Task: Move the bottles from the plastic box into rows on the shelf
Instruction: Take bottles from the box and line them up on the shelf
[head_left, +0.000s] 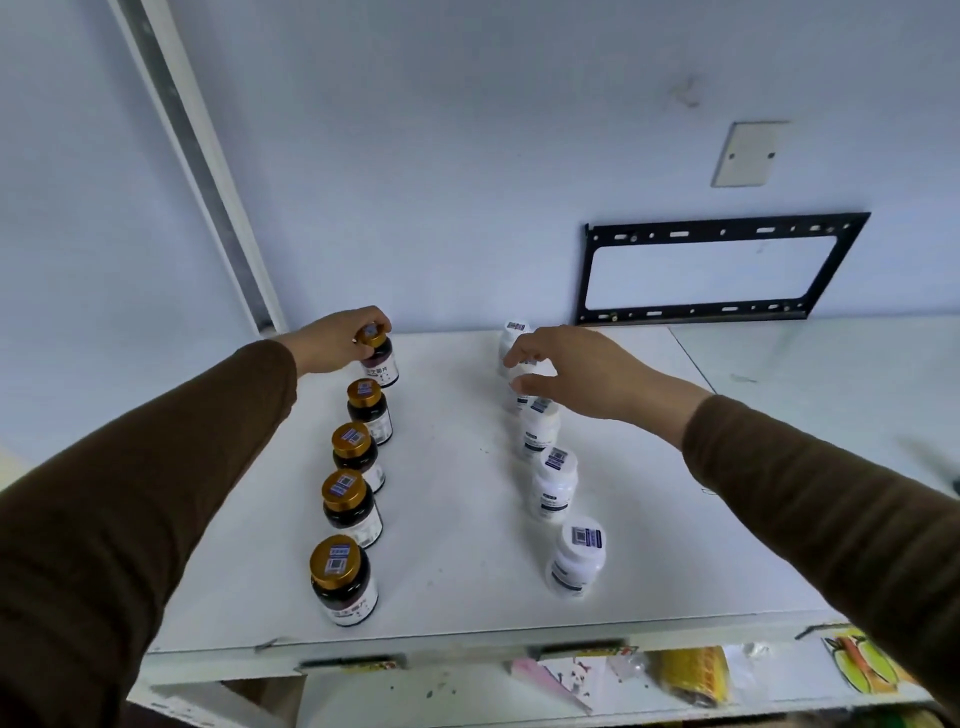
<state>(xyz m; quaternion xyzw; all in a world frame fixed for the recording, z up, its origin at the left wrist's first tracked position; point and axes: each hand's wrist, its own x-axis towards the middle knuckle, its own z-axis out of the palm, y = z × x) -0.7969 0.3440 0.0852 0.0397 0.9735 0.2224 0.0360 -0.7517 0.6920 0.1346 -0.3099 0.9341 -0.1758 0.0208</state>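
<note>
Two rows stand on the shelf (441, 519); left hand (332, 343) grips the rearmost dark bottle (382, 358), right hand (566, 374) a white bottle (519, 371); nearly done, I'd say.

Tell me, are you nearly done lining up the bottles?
Two rows stand on the shelf: dark gold-capped bottles and white bottles. The left hand grips the farthest dark bottle; the right hand holds a white bottle in its row. The plastic box is out of view, so what's left is unknown.
</note>
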